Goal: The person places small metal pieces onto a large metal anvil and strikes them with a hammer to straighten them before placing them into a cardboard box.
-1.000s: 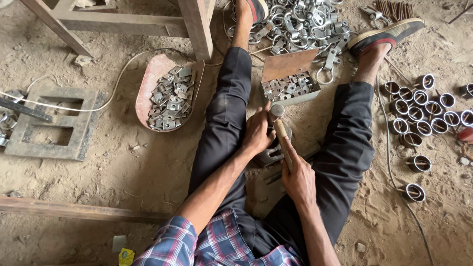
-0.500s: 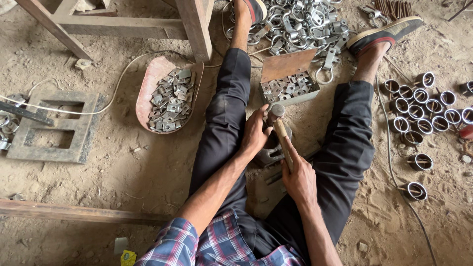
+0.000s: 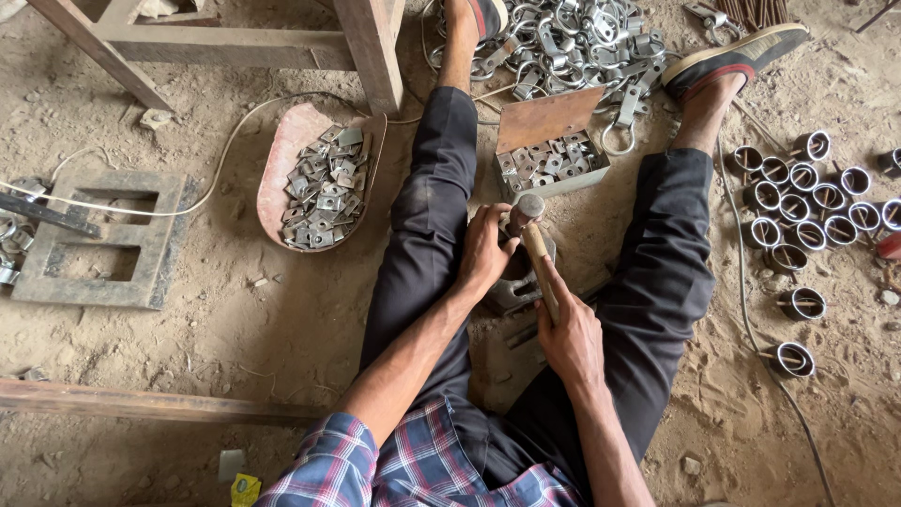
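I sit on the dirt floor with my legs spread. My right hand (image 3: 567, 336) grips the wooden handle of a hammer (image 3: 531, 227), whose metal head is down near my left hand. My left hand (image 3: 485, 252) is closed on a small metal piece that it mostly hides, pressed on a metal block (image 3: 519, 287) between my legs. An open metal box (image 3: 552, 150) of small flat metal pieces lies just beyond the block. A reddish oval tray (image 3: 284, 160) of similar flat pieces lies left of my left leg.
A heap of metal clamps (image 3: 582, 42) lies between my feet. Several short metal rings (image 3: 802, 202) stand on the ground at right, with a cable (image 3: 746, 310) running past. A wooden bench leg (image 3: 368, 52), a concrete frame block (image 3: 94, 239) and a wooden plank (image 3: 141, 402) are at left.
The hammer has come down slightly toward the block; my left hand stays on the piece. Little else has moved.
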